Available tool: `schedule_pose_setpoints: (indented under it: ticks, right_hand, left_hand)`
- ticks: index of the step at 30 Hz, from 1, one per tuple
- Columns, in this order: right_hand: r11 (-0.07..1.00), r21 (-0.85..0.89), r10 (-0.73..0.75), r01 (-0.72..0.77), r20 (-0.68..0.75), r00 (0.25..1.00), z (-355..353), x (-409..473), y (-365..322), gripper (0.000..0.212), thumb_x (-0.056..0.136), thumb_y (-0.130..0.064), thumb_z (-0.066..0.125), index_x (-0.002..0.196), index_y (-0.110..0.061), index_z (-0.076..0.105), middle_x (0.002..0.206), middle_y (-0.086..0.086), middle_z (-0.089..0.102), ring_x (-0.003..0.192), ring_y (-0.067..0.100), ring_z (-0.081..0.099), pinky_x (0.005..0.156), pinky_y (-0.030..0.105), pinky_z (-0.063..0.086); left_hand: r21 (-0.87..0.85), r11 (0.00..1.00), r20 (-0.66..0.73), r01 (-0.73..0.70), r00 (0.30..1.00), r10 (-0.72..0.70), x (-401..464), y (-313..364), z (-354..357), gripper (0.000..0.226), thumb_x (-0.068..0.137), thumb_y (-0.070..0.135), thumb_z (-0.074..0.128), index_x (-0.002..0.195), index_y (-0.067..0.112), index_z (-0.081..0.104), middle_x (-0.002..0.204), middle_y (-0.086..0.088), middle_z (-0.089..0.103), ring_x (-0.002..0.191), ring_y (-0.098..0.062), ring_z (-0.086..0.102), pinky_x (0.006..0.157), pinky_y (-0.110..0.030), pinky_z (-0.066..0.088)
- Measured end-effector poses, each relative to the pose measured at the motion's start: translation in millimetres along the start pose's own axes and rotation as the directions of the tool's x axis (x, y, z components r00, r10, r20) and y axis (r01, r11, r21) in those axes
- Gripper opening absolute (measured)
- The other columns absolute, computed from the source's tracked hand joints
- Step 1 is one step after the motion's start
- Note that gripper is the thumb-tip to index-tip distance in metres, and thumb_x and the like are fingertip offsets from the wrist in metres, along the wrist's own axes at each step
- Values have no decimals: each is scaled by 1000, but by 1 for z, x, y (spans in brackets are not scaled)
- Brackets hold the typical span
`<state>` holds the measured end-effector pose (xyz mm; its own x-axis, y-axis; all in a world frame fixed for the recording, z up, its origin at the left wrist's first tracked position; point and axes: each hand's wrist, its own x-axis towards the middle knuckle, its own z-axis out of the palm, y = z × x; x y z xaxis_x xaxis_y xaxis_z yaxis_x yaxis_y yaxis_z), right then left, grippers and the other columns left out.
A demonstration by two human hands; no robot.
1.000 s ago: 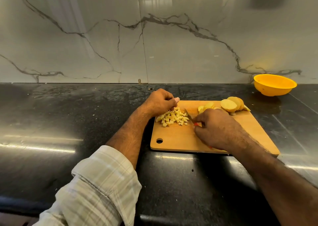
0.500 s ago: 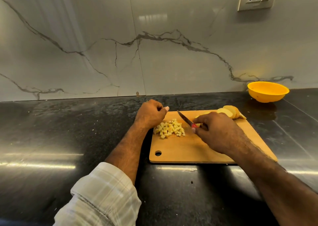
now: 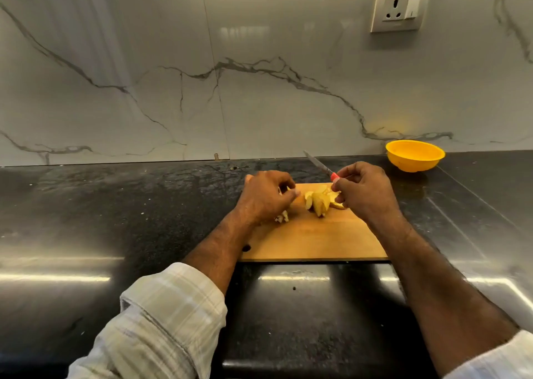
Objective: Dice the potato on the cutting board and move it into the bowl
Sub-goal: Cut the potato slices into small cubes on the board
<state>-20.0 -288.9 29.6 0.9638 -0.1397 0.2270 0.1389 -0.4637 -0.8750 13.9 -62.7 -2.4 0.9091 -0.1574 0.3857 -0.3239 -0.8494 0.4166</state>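
A: Where is the potato?

B: On the wooden cutting board (image 3: 314,237), toward its far end. A cluster of potato slices (image 3: 318,201) sits between the two hands, and a few small potato cubes (image 3: 282,217) peek out from under the left hand (image 3: 264,198); most of that pile is hidden by it.

A: What are the fingers doing?

B: The left hand's fingers are curled over the far left part of the board. I cannot tell whether they grasp anything. The right hand (image 3: 364,191) grips a knife (image 3: 320,165) by its red handle, with the blade raised off the board and pointing far-left.

A: And the bowl?

B: The yellow bowl (image 3: 415,155) stands on the dark counter (image 3: 115,220) at the far right, by the marble wall (image 3: 259,75), well apart from the board. No potato shows in it from here.
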Motion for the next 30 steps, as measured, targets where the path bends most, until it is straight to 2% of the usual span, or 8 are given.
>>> schedule_pose_setpoints:
  ticks: [2,6,10,12,16,20,24,30]
  right_hand:
    - [999,41,27,-26,-7,1000,-5,1,2,14,97,-14,68,109,-20,66,91,2,76,71,14,72,52,27,57]
    - [999,-45,27,-29,-40,999,-1,-2,7,16,94,-17,69,108,-23,65,93,1,74,75,14,72,62,38,62]
    - [998,-59,26,-27,-23,999,0,-2,4,17,95,-19,70,110,-25,64,101,2,73,78,13,72,61,35,64]
    - [997,-80,16,-15,11,1000,-1,-5,0,19,96,-21,70,113,-26,65,101,2,74,78,13,73,59,33,63]
    - [979,-200,15,30,219,976,1,-21,-14,18,98,-23,67,115,-29,65,98,-1,72,63,14,73,52,26,57]
    - [848,-502,-8,170,309,951,13,-45,-29,24,94,-37,68,117,-30,65,109,-3,67,86,16,69,76,40,64]
    - [673,-694,71,254,402,913,15,-55,-36,37,90,-39,69,125,-28,61,122,-1,65,105,20,62,89,42,60]
    - [634,-746,158,203,382,911,10,-51,-41,38,93,-34,70,128,-27,59,117,0,63,100,19,63,87,41,62]
  left_hand:
    - [63,997,123,-36,992,28,0,17,8,41,86,66,69,115,38,71,100,21,67,99,-4,61,105,-54,37]
    - [123,992,228,-30,974,1,2,33,12,40,86,61,75,121,42,67,106,21,68,106,-5,60,111,-59,28]
    - [14,999,199,42,979,-44,-1,25,7,26,84,50,82,105,37,73,97,19,71,99,-5,64,110,-53,31]
    - [-57,996,181,62,982,-51,-1,20,3,25,81,44,86,101,36,74,93,19,71,95,-3,66,110,-55,41]
    - [-155,982,112,108,990,-91,-3,4,-19,30,82,15,86,106,27,75,99,12,72,93,-4,68,90,-41,62]
    - [-213,961,-24,176,982,-186,-2,-21,-36,35,76,1,87,98,27,77,93,8,74,87,-5,72,80,-35,65]
    - [-265,948,-4,176,983,-184,-1,-21,-33,34,78,3,89,101,26,79,94,9,76,88,-4,73,83,-30,65]
    - [-405,896,164,183,978,-126,-2,-4,-24,29,88,5,81,113,21,79,106,5,76,102,-8,71,94,-31,61]
